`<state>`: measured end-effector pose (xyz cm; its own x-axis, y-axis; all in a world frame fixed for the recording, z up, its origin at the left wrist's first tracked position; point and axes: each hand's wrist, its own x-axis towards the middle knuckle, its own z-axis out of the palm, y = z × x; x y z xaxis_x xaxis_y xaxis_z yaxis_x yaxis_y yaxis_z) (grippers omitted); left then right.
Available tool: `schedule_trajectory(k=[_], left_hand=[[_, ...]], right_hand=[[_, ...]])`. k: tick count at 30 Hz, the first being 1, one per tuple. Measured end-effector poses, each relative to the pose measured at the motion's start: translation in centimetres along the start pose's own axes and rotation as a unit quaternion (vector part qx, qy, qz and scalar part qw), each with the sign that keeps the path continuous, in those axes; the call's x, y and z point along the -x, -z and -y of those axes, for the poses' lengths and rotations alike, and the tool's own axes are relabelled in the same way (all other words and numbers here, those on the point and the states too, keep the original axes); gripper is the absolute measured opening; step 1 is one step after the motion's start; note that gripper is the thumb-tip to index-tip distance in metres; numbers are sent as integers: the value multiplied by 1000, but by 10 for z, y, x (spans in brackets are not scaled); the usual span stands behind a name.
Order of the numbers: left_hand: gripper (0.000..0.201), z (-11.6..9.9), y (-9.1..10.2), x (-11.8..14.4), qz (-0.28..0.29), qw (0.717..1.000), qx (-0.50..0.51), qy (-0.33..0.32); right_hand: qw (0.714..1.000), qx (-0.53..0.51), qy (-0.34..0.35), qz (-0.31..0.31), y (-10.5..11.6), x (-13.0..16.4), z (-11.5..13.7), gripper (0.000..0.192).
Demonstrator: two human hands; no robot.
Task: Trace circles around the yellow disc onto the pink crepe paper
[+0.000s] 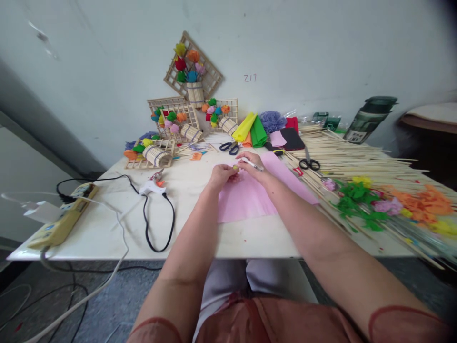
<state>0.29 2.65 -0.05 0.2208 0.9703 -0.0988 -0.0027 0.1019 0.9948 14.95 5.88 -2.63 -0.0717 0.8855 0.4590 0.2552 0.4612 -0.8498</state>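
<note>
A sheet of pink crepe paper [244, 202] lies spread on the table under both my hands. My left hand [224, 174] is closed, its thumb and fingers pinching a small yellowish round piece [235, 167] whose kind I cannot make out. Close beside it, my right hand [252, 164] is closed around a slim white pen [254, 164], which slants across the fingers. The right fingertips reach toward the round piece; whether they touch it I cannot tell. Just beyond the hands lie dark-handled scissors [229, 148].
A white glue gun [153, 187] and its black cord lie left, near a yellow power strip [64, 216]. Flower-and-lattice ornaments [193, 90] stand at the back. Rolled crepe paper [259, 132], more scissors [309, 164], wooden sticks [357, 157], paper flowers [360, 205] and a dark bottle [371, 119] occupy the right.
</note>
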Motion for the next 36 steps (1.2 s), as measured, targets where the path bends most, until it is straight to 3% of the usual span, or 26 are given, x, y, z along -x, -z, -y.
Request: schedule_trajectory(k=[7,11,19,25,36], left_hand=[[25,-1,2,0,-16,999,-46,15],[27,-3,4,-1,-52,997,-60,18],[22,-32,31,-3,-135,990,-31,-9],[17,-42,50,16,-106,986,-127,29],[21,-17,51,21,-99,946,-295,90]], right_hand=[[1000,22,-2,4,-2,3,5,26],[998,44,-25,-25,3,5,7,26],[955,279,-93,-40,14,9,8,32],[932,351,-93,8,9,14,16,34],[902,428,-39,45,1,10,5,31]])
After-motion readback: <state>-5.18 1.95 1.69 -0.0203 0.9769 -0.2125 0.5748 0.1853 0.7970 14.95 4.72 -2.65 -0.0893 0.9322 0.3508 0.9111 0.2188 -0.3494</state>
